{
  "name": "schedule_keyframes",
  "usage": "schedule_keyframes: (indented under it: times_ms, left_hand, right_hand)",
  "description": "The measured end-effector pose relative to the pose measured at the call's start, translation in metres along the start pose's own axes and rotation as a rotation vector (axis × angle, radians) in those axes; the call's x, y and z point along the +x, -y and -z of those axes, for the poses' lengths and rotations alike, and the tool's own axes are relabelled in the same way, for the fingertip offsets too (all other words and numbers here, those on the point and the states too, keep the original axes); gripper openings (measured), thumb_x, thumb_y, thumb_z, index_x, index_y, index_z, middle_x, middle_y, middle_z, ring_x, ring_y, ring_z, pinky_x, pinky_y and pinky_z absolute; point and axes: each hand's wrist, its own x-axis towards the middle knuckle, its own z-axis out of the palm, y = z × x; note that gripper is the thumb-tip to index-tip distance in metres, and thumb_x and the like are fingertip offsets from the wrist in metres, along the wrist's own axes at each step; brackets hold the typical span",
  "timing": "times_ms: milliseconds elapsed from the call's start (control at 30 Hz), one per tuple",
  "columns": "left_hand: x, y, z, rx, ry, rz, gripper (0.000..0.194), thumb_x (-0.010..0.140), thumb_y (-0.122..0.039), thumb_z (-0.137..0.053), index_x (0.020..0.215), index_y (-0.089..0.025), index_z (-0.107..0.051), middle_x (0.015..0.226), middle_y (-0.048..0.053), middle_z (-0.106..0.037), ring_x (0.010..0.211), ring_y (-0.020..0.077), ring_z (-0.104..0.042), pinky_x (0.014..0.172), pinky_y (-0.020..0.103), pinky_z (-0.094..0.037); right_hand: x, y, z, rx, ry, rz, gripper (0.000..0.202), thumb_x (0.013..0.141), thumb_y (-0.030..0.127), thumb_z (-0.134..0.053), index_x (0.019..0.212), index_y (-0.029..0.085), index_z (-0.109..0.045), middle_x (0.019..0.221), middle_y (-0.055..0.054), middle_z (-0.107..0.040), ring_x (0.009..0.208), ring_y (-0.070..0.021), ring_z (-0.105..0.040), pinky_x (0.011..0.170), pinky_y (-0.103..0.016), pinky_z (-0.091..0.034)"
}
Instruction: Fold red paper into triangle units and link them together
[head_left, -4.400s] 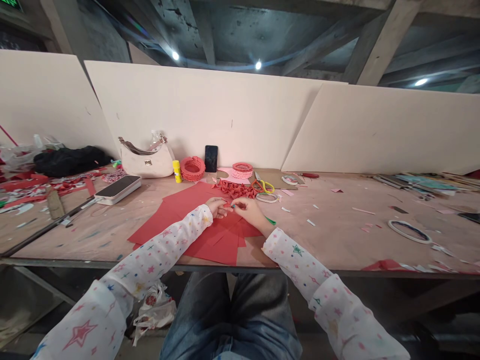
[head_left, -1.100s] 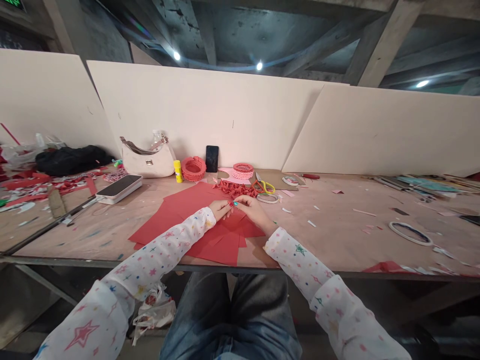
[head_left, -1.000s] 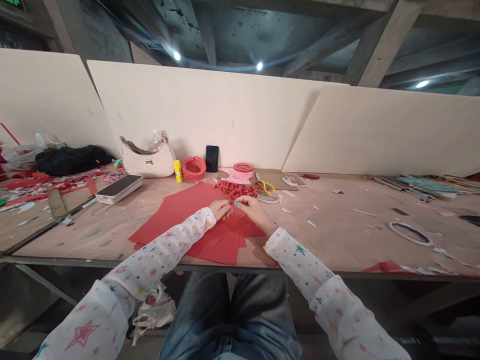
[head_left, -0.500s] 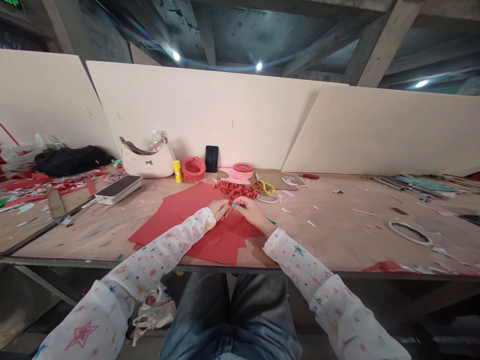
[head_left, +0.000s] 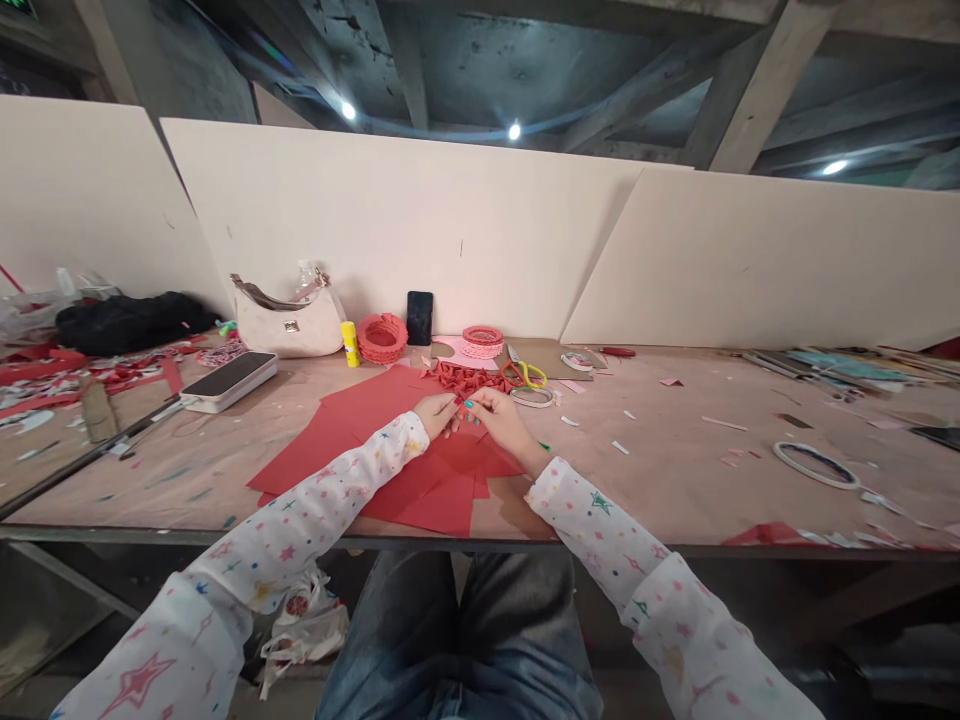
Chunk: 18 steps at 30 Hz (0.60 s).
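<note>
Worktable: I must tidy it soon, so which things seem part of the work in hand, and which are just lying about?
Probably in use:
red paper sheets, under left hand and right hand
crinkled red pieces, just beyond them
scissors, alongside
yellow tube, perhaps glue

Probably just lying about:
pale handbag
upright black phone
black bundle, far left

I'm looking forward and down by head camera, from above and behind the left hand (head_left: 436,413) and right hand (head_left: 502,418).

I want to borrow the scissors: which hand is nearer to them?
Right. The right hand is just on the person's side of the scissors, slightly to their left. The left hand is farther left, above the red paper.
</note>
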Motion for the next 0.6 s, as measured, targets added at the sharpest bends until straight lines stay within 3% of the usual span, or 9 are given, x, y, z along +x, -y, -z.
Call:
schedule_keyframes:
  times_ms: [200, 367, 500, 600]
  left_hand:
    - [-0.004, -0.036, 0.008, -0.009, -0.010, -0.002, 0.027, 0.081, -0.031, -0.031, 0.063, -0.014, -0.042, 0.044, -0.005, -0.043, 0.032, 0.0036, -0.040, 0.035, 0.013, -0.034]
    - [-0.011, -0.060, 0.016, -0.005, 0.127, 0.054, 0.029, 0.081, -0.031, -0.031, 0.066, -0.012, -0.046, 0.044, -0.004, -0.047, 0.034, 0.0050, -0.044, 0.036, 0.015, -0.038]
    - [-0.007, -0.064, 0.023, 0.041, 0.232, 0.110, 0.025, 0.079, -0.029, -0.038, 0.063, -0.012, -0.048, 0.045, -0.003, -0.051, 0.034, 0.0052, -0.046, 0.036, 0.014, -0.036]
    - [0.000, -0.054, 0.028, 0.066, 0.235, 0.138, 0.025, 0.078, -0.025, -0.040, 0.058, -0.012, -0.046, 0.044, -0.003, -0.051, 0.033, 0.0044, -0.045, 0.037, 0.014, -0.036]
  right_hand:
    - [-0.001, 0.028, 0.005, 0.018, 0.013, 0.024, 0.013, 0.078, 0.025, -0.040, 0.073, 0.016, -0.049, 0.069, 0.000, -0.054, 0.064, -0.0100, -0.051, 0.062, -0.023, -0.040]
    - [-0.007, 0.055, 0.015, 0.003, 0.116, 0.007, 0.010, 0.076, 0.024, -0.043, 0.080, 0.017, -0.051, 0.072, -0.001, -0.057, 0.065, -0.0112, -0.053, 0.061, -0.023, -0.040]
    - [-0.011, 0.064, 0.028, -0.240, 0.249, 0.014, 0.014, 0.079, 0.025, -0.039, 0.088, 0.018, -0.048, 0.082, -0.002, -0.056, 0.073, -0.0124, -0.053, 0.063, -0.023, -0.039]
    - [-0.013, 0.054, 0.040, -0.614, 0.316, 0.025, 0.018, 0.081, 0.029, -0.037, 0.094, 0.020, -0.047, 0.086, -0.003, -0.057, 0.074, -0.0134, -0.052, 0.062, -0.023, -0.037]
